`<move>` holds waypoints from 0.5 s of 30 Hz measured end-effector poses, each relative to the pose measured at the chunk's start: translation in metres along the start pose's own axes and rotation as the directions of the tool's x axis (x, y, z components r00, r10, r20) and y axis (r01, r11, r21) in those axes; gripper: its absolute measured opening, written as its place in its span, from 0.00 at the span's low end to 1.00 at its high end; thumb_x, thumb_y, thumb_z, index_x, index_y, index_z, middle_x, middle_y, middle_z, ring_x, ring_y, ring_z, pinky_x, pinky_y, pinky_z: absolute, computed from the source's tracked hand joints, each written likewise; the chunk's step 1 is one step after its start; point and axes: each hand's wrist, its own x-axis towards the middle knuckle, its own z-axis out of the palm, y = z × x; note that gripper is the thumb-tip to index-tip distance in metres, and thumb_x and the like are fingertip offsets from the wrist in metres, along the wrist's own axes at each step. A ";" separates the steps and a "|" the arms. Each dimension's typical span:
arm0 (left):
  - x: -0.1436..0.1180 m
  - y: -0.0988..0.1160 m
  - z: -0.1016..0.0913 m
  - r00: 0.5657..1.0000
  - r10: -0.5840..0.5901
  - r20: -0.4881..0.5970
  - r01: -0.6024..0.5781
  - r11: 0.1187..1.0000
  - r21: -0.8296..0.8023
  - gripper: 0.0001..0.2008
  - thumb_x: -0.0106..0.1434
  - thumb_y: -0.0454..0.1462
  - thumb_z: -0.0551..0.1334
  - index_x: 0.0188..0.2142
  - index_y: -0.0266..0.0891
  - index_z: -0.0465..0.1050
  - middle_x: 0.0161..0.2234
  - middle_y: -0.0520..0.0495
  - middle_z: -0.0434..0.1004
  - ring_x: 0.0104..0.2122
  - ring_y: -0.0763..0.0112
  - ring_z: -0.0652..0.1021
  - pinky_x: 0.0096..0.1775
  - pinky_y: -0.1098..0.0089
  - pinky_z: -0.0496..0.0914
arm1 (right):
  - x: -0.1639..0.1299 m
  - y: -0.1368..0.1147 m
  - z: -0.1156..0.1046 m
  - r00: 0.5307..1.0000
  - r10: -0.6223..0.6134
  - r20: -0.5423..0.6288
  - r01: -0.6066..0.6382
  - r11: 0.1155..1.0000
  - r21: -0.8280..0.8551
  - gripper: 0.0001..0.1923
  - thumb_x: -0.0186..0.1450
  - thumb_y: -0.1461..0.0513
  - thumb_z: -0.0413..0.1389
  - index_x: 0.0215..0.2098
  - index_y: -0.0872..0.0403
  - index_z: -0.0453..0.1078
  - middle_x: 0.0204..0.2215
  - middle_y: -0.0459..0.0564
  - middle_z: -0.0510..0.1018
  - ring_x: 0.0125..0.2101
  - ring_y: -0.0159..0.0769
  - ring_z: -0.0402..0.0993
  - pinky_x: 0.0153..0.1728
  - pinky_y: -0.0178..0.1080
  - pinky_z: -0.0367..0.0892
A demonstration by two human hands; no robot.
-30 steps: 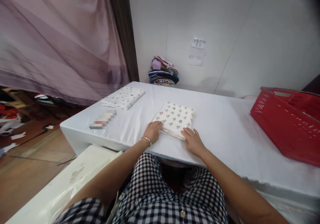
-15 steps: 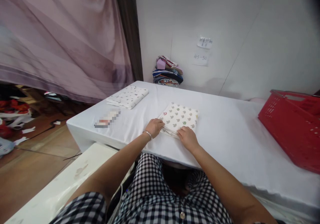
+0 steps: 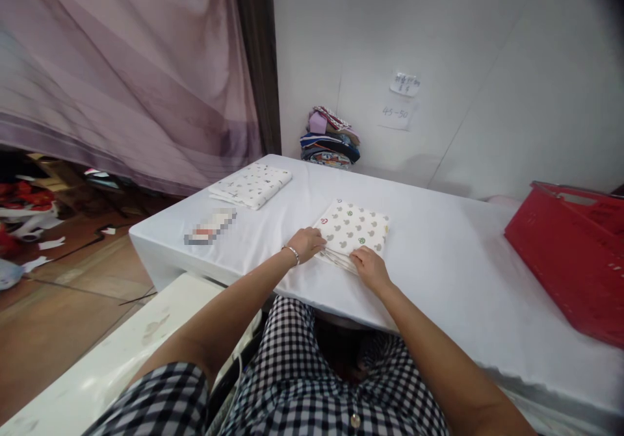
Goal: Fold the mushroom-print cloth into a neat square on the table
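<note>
Both hands gripped the folded printed cloth (image 3: 353,229) at its near edge, left hand (image 3: 305,242) on 1 corner, right hand (image 3: 368,267) beside it; the cloth stretched away across the white table (image 3: 439,260).

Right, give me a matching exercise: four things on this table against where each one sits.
Things:
1. red basket
2. mouse-print folded cloth
3. star-print folded cloth
4. pile of coloured clothes

Places:
A. far left corner
B. against the back wall
C. under both hands
D. right edge

Pairs: 1-D, 2-C, 3-A, 4-B
</note>
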 end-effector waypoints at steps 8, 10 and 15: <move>0.002 -0.001 0.007 0.999 0.002 -0.045 -0.001 1.000 0.012 0.09 0.63 0.38 0.56 0.37 0.43 0.75 0.38 0.48 0.74 0.39 0.66 0.71 0.42 0.64 0.62 | -0.004 -0.009 -0.005 0.996 -0.082 0.036 0.087 0.981 -0.176 0.10 0.67 0.59 0.49 0.32 0.53 0.69 0.33 0.47 0.70 0.38 0.33 0.64 0.35 0.33 0.56; 0.002 -0.001 0.009 0.997 0.030 -0.069 -0.028 0.999 0.025 0.09 0.64 0.39 0.55 0.35 0.42 0.75 0.37 0.48 0.73 0.38 0.67 0.71 0.41 0.64 0.62 | -0.004 -0.010 -0.004 0.994 -0.099 0.050 0.107 0.970 -0.218 0.09 0.67 0.58 0.49 0.33 0.53 0.69 0.34 0.48 0.69 0.38 0.34 0.63 0.35 0.34 0.56; -0.001 -0.001 0.012 0.991 0.083 -0.106 -0.075 0.994 0.079 0.11 0.65 0.38 0.53 0.34 0.41 0.74 0.36 0.48 0.73 0.37 0.68 0.70 0.41 0.65 0.61 | -0.004 -0.009 -0.002 0.994 -0.108 0.036 0.113 0.960 -0.255 0.12 0.69 0.60 0.45 0.36 0.52 0.70 0.35 0.49 0.70 0.38 0.34 0.63 0.35 0.34 0.57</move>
